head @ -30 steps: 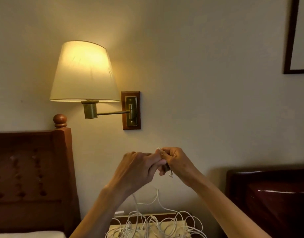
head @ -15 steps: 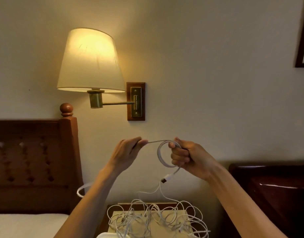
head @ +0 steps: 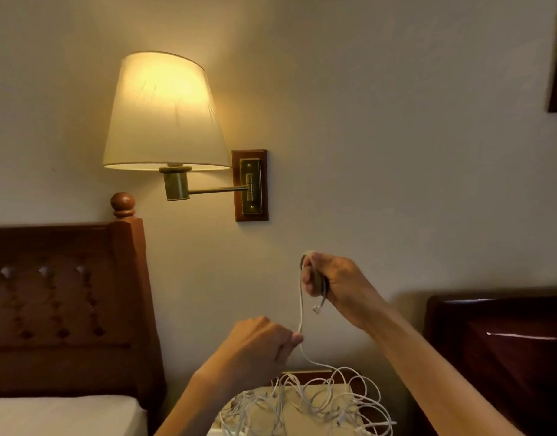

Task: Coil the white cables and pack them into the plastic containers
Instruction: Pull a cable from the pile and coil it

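We see bare wall above and between our hands, open for passing. The lamp [head: 164, 114] juts out upper left, the headboard [head: 66, 309] flanks left, and tangled cables [head: 305, 404] lie below.

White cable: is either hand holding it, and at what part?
Both. The right hand grips the white cable at its coiled loops near the plug end; the left hand pinches the hanging strand below.
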Motion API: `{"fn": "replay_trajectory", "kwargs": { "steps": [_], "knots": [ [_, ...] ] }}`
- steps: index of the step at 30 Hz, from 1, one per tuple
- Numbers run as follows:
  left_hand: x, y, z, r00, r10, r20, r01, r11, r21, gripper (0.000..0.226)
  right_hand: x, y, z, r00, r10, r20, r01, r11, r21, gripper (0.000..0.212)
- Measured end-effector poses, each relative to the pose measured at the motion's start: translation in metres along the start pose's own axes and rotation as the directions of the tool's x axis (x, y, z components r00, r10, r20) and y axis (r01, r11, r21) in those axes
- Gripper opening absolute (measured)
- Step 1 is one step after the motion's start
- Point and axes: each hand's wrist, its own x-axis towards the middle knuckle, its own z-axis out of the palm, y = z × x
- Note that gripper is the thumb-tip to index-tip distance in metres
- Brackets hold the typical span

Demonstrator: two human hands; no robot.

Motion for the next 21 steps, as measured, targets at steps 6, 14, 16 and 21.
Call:
{"fn": "replay_trajectory", "kwargs": {
  "steps": [6, 14, 16, 21],
  "knots": [
    [0.012, 0.018, -0.048, 0.965, 0.125, -0.232, -0.087, 0.982, 0.166, 0.062, -0.009, 0.028, 0.014, 0.998, -0.067, 0.018, 0.069, 0.921, -0.383, 0.033],
    [0.042, -0.035, -0.059, 0.928, 0.159, -0.337, -0.181, 0.983, -0.036, 0.035, -0.018, 0.015, 0.011, 0.978, 0.121, 0.170, -0.089, 0.979, -0.182, 0.035],
    [0.041, -0.054, -0.053, 0.916, 0.096, -0.390, -0.183, 0.964, -0.192, 0.040, -0.021, 0.005, 0.002, 0.964, 0.155, 0.215, -0.152, 0.988, -0.030, 0.038],
    [0.023, -0.102, -0.014, 0.874, -0.058, -0.482, -0.115, 0.940, -0.322, 0.053, -0.030, -0.014, -0.027, 0.935, 0.088, 0.344, -0.216, 0.909, 0.356, 0.032]
  ]
}}
